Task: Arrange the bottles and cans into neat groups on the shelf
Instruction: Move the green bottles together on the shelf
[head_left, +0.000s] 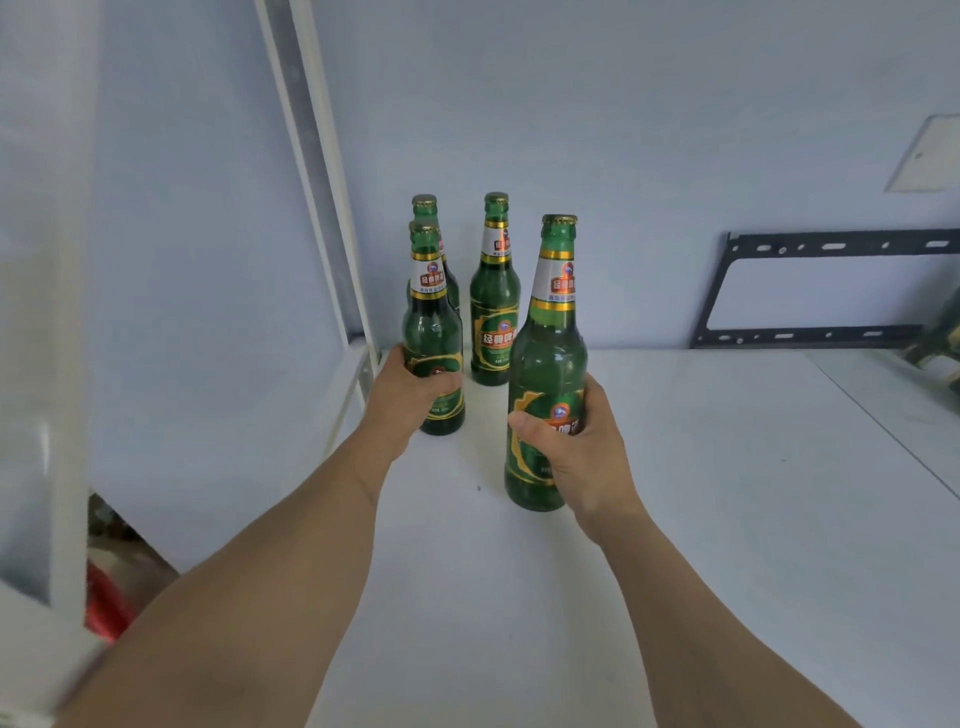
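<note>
Forearms are stretched forward over a smooth white shelf (675, 519). Nearest, a green glass bottle (548, 364) with a gold crown cap and a white-and-gold neck label is clasped around its lower body by the right hand (576, 447), thumb across the front label. Slightly farther and to the left, a second bottle (432, 332) of the same kind is gripped by the left hand (410, 395), fingers curled round its body. Behind it a third bottle (427, 213) is largely hidden, and a fourth bottle (494, 306) stands upright just beside, near the pale blue wall (623, 130). Against that wall, far right, a black slotted metal bracket (810, 338) is seen.
</note>
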